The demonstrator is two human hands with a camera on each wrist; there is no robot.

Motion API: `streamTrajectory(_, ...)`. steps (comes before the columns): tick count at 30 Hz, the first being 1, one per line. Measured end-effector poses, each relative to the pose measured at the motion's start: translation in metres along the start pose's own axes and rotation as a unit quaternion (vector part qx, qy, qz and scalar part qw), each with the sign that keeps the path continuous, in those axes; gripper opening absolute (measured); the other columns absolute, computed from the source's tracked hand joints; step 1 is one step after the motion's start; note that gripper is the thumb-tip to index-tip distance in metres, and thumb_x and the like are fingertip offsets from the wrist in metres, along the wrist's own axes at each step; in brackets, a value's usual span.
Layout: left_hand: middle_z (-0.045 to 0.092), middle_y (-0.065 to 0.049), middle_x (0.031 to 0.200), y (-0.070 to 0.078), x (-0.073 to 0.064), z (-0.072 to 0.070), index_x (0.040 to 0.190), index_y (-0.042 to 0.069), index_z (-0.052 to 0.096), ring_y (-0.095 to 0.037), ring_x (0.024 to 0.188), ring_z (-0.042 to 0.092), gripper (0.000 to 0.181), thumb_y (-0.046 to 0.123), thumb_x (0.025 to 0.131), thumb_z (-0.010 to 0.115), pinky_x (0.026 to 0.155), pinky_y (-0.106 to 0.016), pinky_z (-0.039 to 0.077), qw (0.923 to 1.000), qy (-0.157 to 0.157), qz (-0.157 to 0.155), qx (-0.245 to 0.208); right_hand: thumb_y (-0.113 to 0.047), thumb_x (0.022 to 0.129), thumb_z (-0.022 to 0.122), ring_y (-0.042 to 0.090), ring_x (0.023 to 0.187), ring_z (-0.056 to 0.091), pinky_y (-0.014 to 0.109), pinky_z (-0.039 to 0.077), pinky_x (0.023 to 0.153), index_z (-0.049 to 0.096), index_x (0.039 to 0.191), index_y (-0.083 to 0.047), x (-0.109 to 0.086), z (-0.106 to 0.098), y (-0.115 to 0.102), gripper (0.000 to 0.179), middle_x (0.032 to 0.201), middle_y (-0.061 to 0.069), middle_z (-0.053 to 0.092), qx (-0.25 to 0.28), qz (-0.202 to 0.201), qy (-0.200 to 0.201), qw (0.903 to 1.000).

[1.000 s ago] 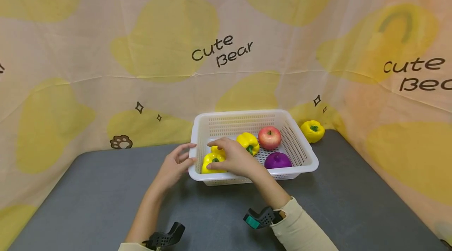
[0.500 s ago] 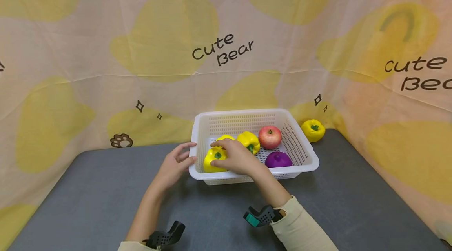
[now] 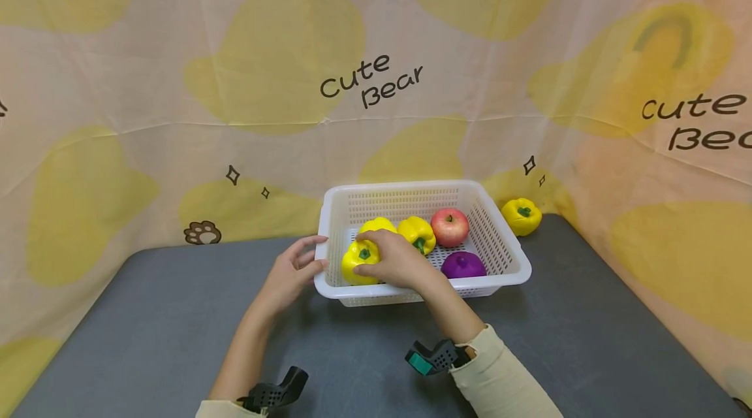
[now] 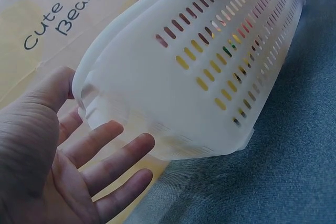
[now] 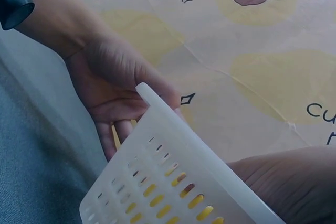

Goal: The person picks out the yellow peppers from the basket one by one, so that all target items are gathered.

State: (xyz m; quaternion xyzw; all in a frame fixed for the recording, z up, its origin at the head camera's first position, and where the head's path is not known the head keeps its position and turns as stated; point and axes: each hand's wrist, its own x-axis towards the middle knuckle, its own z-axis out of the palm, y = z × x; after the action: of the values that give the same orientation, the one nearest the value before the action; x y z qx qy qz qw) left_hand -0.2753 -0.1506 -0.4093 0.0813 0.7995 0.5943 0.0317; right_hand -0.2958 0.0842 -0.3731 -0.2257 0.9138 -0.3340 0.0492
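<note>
A white plastic basket [image 3: 405, 187] stands on the table. My left hand [image 3: 292, 275] holds its left end, thumb at the rim and fingers along the outer wall, as the left wrist view shows. Reaching over the front rim, my right hand [image 3: 398, 262] grips a yellow bell pepper [image 3: 354, 266], thumb in front and fingers behind. Two more yellow bell peppers sit beyond it, one at the back left [image 3: 376, 224] partly hidden and one in the middle [image 3: 419, 235]. The right half holds a red apple [image 3: 450, 227] and a purple onion [image 3: 464, 266].
Outside the basket, another yellow bell pepper [image 3: 521, 217] lies at the table's back right corner. The dark grey table [image 3: 176, 313] meets a printed cloth backdrop [image 3: 264, 78] along its back and right edges. Both wrists wear black camera mounts [image 3: 435, 358].
My right hand has closed on the front bell pepper, which has shifted slightly right and up with it. The pepper behind shows more. My left hand keeps its place on the basket.
</note>
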Motion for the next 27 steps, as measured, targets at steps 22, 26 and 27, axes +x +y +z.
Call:
streamTrajectory(22, 0.061, -0.018, 0.142, -0.004, 0.001, 0.003, 0.143, 0.012, 0.05, -0.031, 0.114, 0.07, 0.046, 0.019, 0.099, 0.061, 0.092, -0.042, 0.058, 0.9999, 0.009, -0.011, 0.008, -0.03, 0.084, 0.081, 0.025, 0.12, 0.063, 0.043, 0.052, 0.102, 0.066, 0.132, -0.014, -0.004, -0.004, 0.0, 0.052, 0.135, 0.005, 0.068, 0.023, -0.06, 0.108, 0.992)
streamTrajectory(26, 0.06, -0.02, 0.142, -0.003, 0.001, 0.002, 0.143, 0.011, 0.049, -0.031, 0.113, 0.07, 0.046, 0.018, 0.099, 0.061, 0.092, -0.041, 0.059, 0.9999, 0.009, -0.008, 0.011, -0.031, 0.085, 0.08, 0.024, 0.118, 0.065, 0.04, 0.055, 0.098, 0.067, 0.132, -0.014, -0.005, -0.009, 0.002, 0.052, 0.133, 0.005, 0.069, 0.029, -0.068, 0.132, 0.9886)
streamTrajectory(27, 0.06, -0.02, 0.143, -0.002, 0.001, 0.001, 0.143, 0.011, 0.049, -0.031, 0.114, 0.07, 0.046, 0.019, 0.099, 0.061, 0.092, -0.041, 0.059, 0.9998, 0.01, -0.007, 0.013, -0.031, 0.085, 0.079, 0.024, 0.116, 0.065, 0.04, 0.056, 0.097, 0.067, 0.132, -0.014, -0.005, -0.011, 0.002, 0.051, 0.132, 0.005, 0.07, 0.029, -0.07, 0.137, 0.9877)
